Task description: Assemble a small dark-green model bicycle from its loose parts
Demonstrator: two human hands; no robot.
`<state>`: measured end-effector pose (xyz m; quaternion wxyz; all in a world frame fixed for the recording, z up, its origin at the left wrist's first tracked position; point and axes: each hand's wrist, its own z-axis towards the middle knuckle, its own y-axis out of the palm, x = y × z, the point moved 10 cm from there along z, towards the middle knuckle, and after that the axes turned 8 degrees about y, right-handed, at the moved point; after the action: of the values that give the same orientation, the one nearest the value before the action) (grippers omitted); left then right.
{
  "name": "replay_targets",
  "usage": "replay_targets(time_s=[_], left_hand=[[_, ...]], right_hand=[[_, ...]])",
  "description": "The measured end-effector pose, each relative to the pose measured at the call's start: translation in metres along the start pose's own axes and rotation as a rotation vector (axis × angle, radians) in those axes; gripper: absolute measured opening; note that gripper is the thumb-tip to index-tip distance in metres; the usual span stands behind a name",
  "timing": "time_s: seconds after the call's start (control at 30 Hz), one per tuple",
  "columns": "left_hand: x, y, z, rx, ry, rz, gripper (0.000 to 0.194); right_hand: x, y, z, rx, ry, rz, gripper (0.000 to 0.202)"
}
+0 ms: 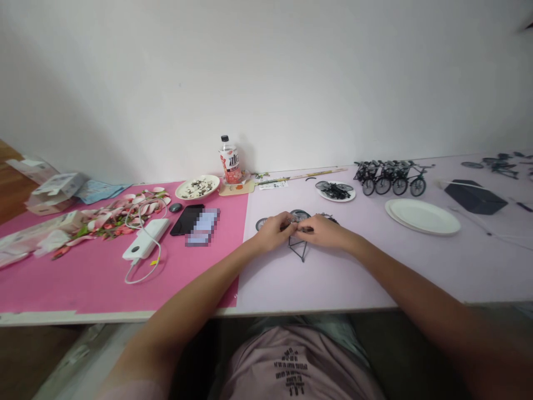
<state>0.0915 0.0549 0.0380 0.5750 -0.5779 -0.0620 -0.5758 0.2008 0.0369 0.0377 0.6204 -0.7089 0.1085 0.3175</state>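
Note:
Over the pale part of the table, my left hand (pixel 273 232) and my right hand (pixel 323 231) meet with fingertips pinched together. Between them is a dark miniature bicycle frame (pixel 300 254), its triangular end sticking out toward me below the fingers. A small dark part shows at my right fingertips, too small to name. Just behind the hands lie toy bicycle wheels (pixel 300 214), partly covered by the fingers, and further dark pieces show beyond my right hand. My fingers hide where the frame is gripped.
Assembled miniature bicycles (pixel 391 179) stand at the back right, near a plate of black parts (pixel 350 195). Stacked white plates (pixel 425 216) and a dark box (pixel 474 195) lie right. Leftward are phones (pixel 187 220), a white power bank (pixel 145 239), a bottle (pixel 230 161) and artificial petals (pixel 108 219).

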Motion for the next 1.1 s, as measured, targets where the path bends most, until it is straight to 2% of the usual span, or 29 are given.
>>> replay_targets(time_s=[0.4,0.67,0.9,1.1], left_hand=[[-0.001,-0.002,0.000,0.018,-0.007,0.005,0.020],[-0.006,0.000,0.001,0.035,-0.031,-0.146,0.018],[-0.002,-0.004,0.002,0.070,-0.014,-0.220,0.023],[-0.003,-0.007,0.003,0.105,-0.015,-0.296,0.025]], right_hand=[[0.000,-0.001,0.001,0.022,-0.025,0.027,0.043],[0.004,-0.005,0.002,0.080,-0.046,0.071,0.040],[0.001,-0.013,0.002,0.162,-0.106,0.130,0.035],[-0.008,-0.026,-0.003,0.222,-0.158,0.283,0.034]])
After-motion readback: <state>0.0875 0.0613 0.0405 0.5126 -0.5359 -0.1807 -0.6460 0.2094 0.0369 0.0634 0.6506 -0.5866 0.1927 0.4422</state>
